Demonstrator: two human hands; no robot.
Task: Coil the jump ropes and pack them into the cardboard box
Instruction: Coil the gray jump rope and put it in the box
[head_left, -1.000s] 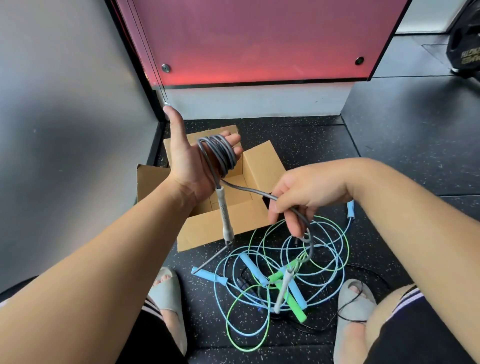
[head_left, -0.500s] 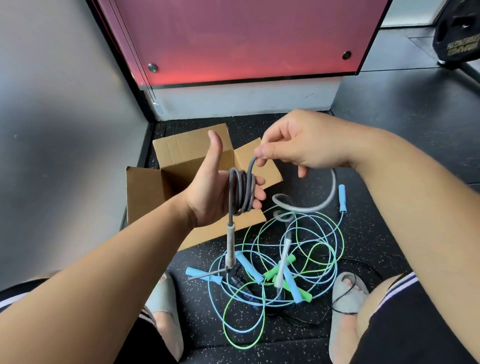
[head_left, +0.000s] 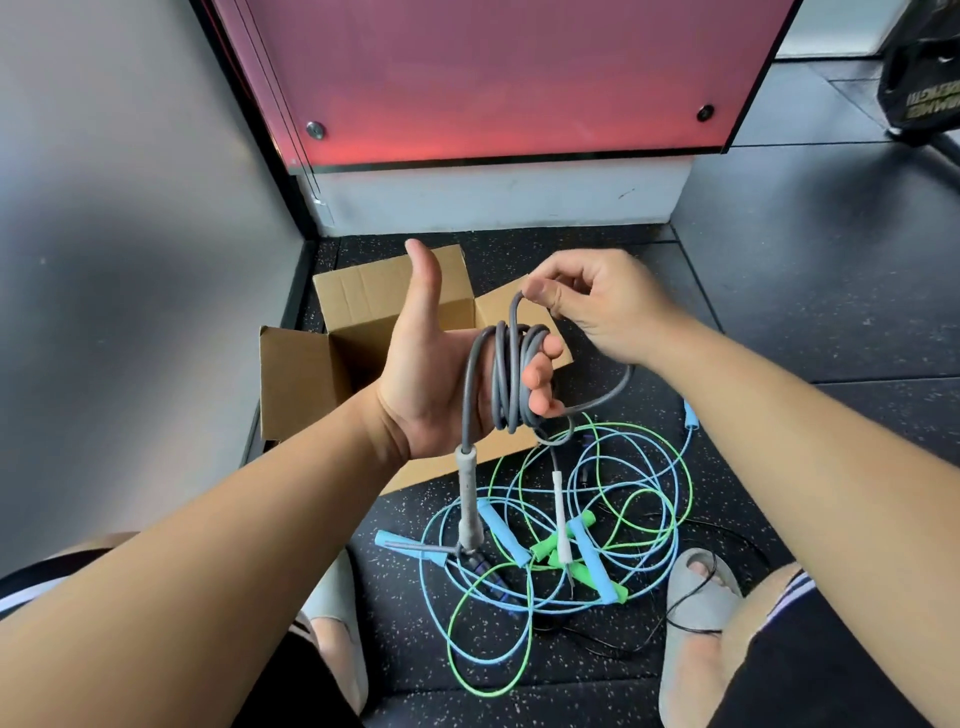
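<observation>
Left hand (head_left: 436, 374): palm up, thumb raised, fingers curled over the coils of the grey rope (head_left: 506, 379) wound round them.
Right hand (head_left: 597, 306): just above and right of the left, pinching the top of one grey loop between thumb and forefinger; other fingers loosely bent.
Coils: several turns side by side across the left fingers, clear of the floor.
First handle (head_left: 466, 499): hanging straight down from the heel of the left palm, its tip near the pile below.
Loose end: running from the right hand in an arc under the left fingertips, then down to the second handle (head_left: 560, 519), which dangles over the pile.
Cardboard box (head_left: 296, 374): open on the floor (head_left: 779, 312), behind and under the left hand, flaps spread; inside hidden.
Pile: blue ropes (head_left: 592, 561) and green rope (head_left: 587, 519) tangled on the floor in front of the box, between two grey sandals (head_left: 696, 587).
</observation>
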